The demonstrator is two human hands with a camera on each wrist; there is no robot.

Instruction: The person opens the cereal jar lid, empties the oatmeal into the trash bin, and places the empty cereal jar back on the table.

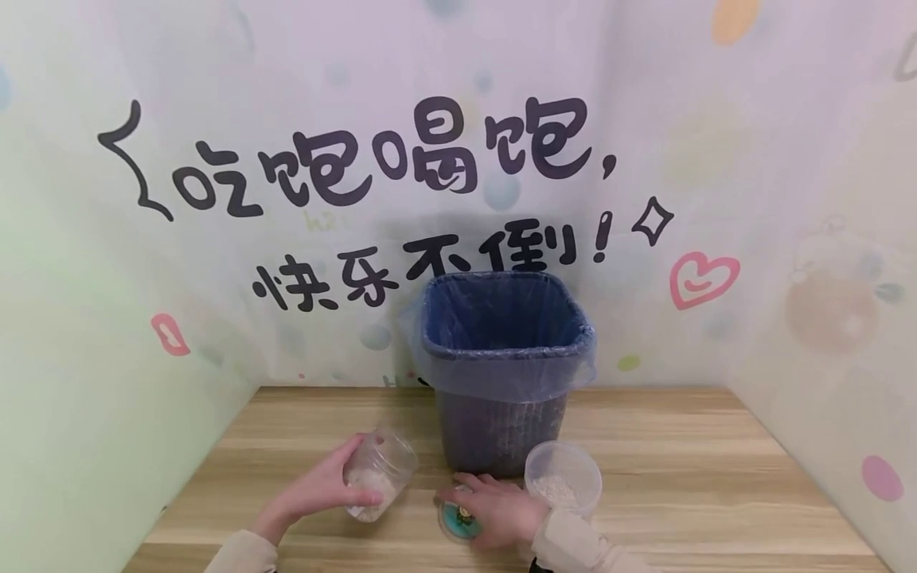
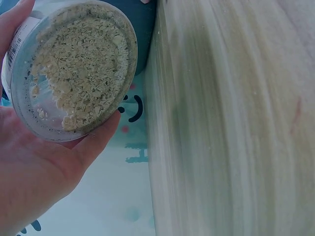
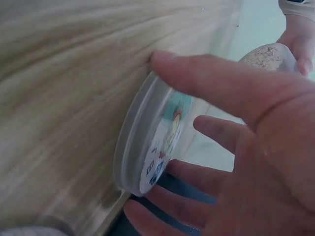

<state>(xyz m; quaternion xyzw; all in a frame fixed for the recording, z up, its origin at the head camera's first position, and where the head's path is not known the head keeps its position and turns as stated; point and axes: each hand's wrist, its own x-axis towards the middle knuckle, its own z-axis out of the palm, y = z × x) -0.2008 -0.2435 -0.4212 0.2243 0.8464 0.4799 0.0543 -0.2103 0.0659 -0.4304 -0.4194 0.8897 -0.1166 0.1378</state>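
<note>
Two tubs (image 1: 564, 477), one lid (image 1: 454, 520), one bin (image 1: 501, 430)

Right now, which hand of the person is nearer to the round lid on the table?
Right. The right hand is over the lid, partly covering it; the left hand is farther away, to the lid's left, holding the tilted clear jar.

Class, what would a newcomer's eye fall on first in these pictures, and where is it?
Probably the dark blue bin, at the middle of the table in the head view, with bold black writing on the wall behind it. Next might come the tilted clear jar of pale flakes in the left hand, then the round lid under the right hand, before the bin.
</note>
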